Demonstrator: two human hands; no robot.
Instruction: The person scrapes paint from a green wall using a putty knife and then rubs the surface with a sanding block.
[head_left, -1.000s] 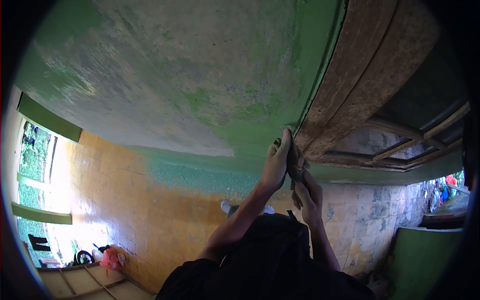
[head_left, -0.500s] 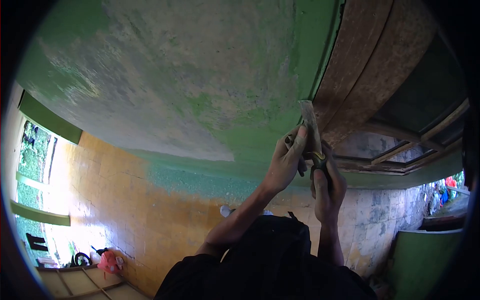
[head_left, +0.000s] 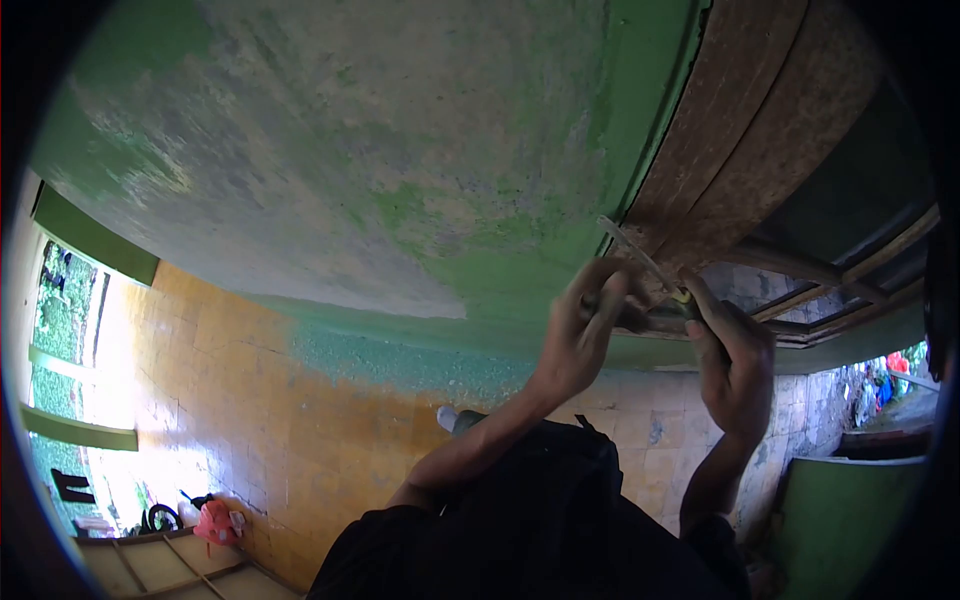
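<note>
Two bare hands have drawn apart since half a second ago. The right hand (head_left: 738, 375) now sits farther toward 3 o'clock, closed around the dark, yellow-collared handle of a flat metal scraper (head_left: 640, 252). The blade, nearly upright before, now slants toward 10 o'clock, its tip over the seam between the green wall with worn grey patches (head_left: 450, 130) and the brown wooden window frame (head_left: 735, 120); whether it touches is unclear. The left hand (head_left: 578, 335) stays roughly where it was, fingers curled around a small dark object (head_left: 590, 303) too blurred to identify, its fingertips near the blade. Toward 7 o'clock, the pinkish-red bag (head_left: 215, 523) looks unchanged beside the yellow-orange tiled floor (head_left: 300, 420).
</note>
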